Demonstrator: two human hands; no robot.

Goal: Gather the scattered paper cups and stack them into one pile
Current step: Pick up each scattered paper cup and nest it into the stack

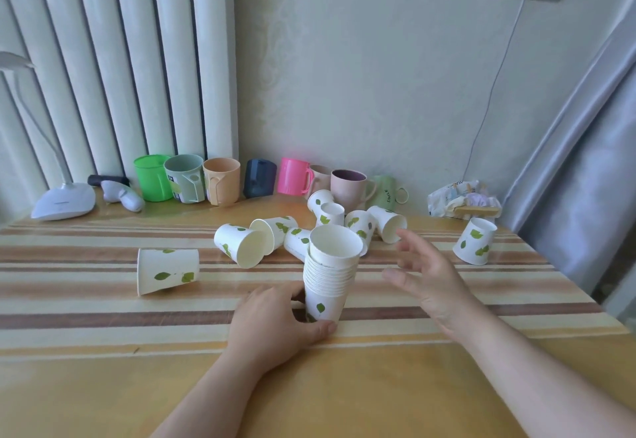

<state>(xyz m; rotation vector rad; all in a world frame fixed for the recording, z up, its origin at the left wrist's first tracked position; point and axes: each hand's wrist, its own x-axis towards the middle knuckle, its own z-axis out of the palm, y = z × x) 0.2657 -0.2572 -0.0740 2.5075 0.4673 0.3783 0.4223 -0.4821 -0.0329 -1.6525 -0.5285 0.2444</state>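
A stack of white paper cups with green leaf prints (331, 276) stands upright near the table's middle. My left hand (275, 320) grips its base from the left. Just right of the stack my right hand (426, 272) hovers with fingers spread, holding nothing. Loose cups lie beyond: one on its side at the left (167, 270), two on their sides behind the stack (241, 245) (275, 231), several clustered at the back (358, 221), and one upside down at the far right (475, 241).
A row of coloured plastic and ceramic mugs (220, 181) lines the wall. A white desk lamp (63, 200) stands at the back left, a crumpled bag (463, 198) at the back right. The striped table (103, 317) ends at the right, beside a curtain (585, 162).
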